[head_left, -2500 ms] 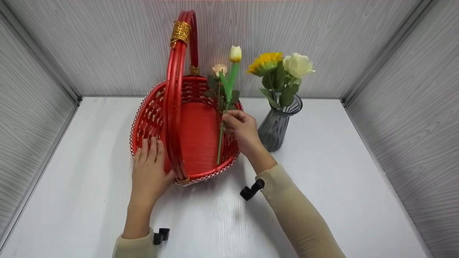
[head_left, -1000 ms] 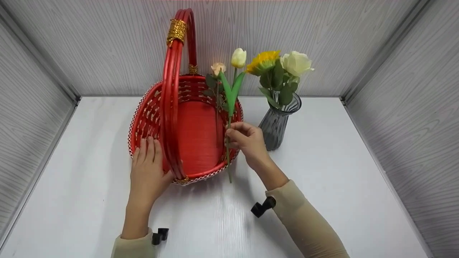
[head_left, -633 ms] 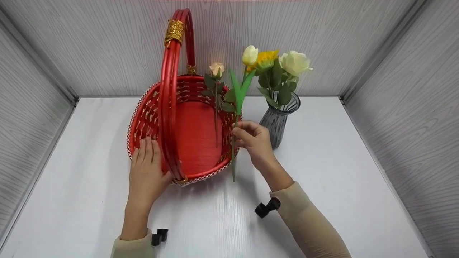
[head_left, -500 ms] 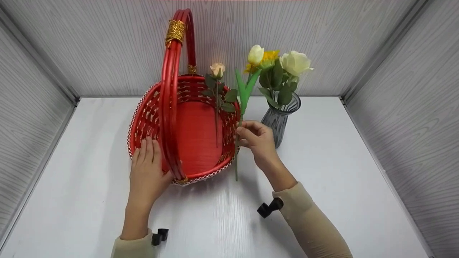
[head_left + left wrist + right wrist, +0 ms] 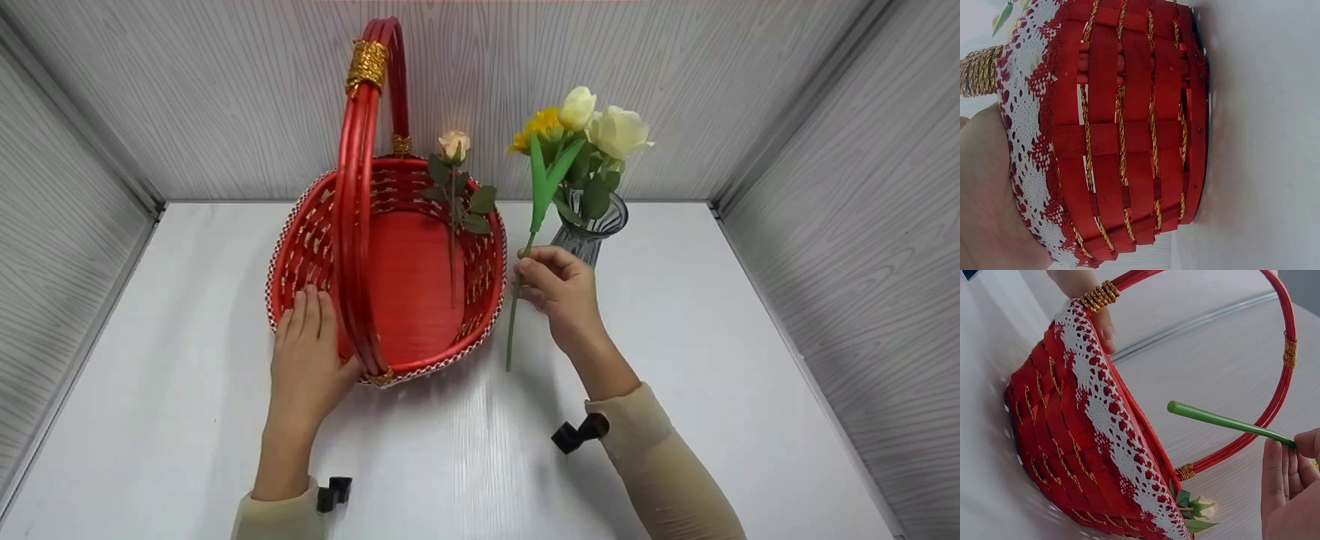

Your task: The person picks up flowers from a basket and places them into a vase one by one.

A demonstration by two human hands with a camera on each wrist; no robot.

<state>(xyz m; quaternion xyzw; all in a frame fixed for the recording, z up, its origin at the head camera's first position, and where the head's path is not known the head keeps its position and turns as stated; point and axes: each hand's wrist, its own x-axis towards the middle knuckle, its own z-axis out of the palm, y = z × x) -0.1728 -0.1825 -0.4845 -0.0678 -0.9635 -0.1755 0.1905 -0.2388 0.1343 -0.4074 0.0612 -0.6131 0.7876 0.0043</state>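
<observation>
My right hand [image 5: 562, 296] pinches the green stem of a white tulip [image 5: 577, 109] between thumb and fingers, just right of the red wicker basket [image 5: 484, 345]. The stem's lower end hangs free outside the basket rim, and in the right wrist view the tulip stem [image 5: 1224, 420] points back toward the basket. My left hand [image 5: 306, 367] rests with straight fingers over the basket's near left rim, beside the handle's foot. A peach rose [image 5: 454, 146] leans inside the basket against its far right side.
A grey glass vase [image 5: 592, 232] stands right of the basket, partly behind my right hand. In it are a sunflower [image 5: 536, 131] and a white rose [image 5: 621, 131]. The tall basket handle [image 5: 352, 210] arches above. Wood-grain panels [image 5: 262, 105] enclose the white table [image 5: 420, 465].
My right hand has drawn the tulip out of the basket and carried it right, so its bloom now overlaps the vase's flowers. The left hand has stayed on the rim.
</observation>
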